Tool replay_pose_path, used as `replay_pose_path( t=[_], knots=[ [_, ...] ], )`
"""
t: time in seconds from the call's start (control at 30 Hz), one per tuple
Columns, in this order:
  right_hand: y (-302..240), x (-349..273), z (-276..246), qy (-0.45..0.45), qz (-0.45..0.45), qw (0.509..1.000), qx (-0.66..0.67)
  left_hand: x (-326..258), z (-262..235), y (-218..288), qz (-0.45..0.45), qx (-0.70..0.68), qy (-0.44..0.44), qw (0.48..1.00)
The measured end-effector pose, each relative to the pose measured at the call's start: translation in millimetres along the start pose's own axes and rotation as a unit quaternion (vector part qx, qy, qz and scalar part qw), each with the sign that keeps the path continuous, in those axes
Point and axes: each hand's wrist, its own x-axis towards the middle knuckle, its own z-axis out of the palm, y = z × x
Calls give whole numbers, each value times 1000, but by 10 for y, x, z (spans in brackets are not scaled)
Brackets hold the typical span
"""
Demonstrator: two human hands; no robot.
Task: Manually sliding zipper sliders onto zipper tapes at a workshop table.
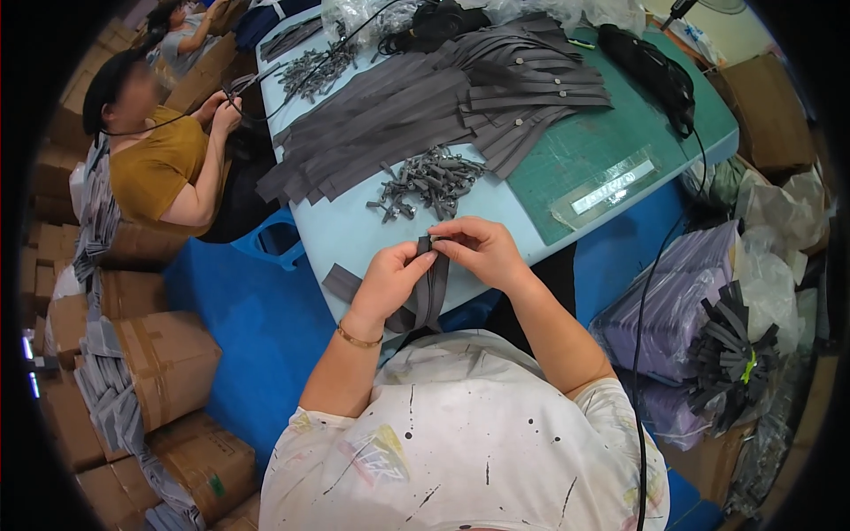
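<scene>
Near the table's front edge, both my hands meet at the upper end of a dark grey zipper tape (pixel 431 292), which hangs down toward my lap. My left hand (pixel 390 281) is closed, pinching the tape between thumb and fingers. From the other side my right hand (pixel 482 252) closes thumb and forefinger at the tape's end; anything small between those fingertips is hidden. Just beyond lies a heap of dark zipper sliders with pull tabs (pixel 431 181). Farther off, long grey zipper tapes (pixel 372 115) are spread in overlapping layers.
A green cutting mat (pixel 549 195) covers the table's right part, with a clear-wrapped strip (pixel 613 186) and a black pouch (pixel 651 75) on it. A co-worker (pixel 164 164) sits at left. Cartons (pixel 168 363) stand left; wrapped bundles (pixel 664 310) right. A black cable (pixel 639 380) hangs at right.
</scene>
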Motion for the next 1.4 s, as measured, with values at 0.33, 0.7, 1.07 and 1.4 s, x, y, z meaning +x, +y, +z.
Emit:
replay_pose_path(
  t=[0.33, 0.7, 1.07, 1.4],
  knots=[
    [-17, 19, 18, -6, 42, 999, -25, 18, -24, -43, 14, 66, 15, 998],
    [-36, 7, 21, 3, -9, 998, -64, -15, 2, -44, 48, 98, 18, 994],
    [-16, 7, -12, -19, -61, 993, -99, 7, 45, -129, 103, 117, 50, 987],
    [-34, 28, -25, -12, -63, 992, -105, 20, 67, -139, 97, 74, 62, 991]
  ],
)
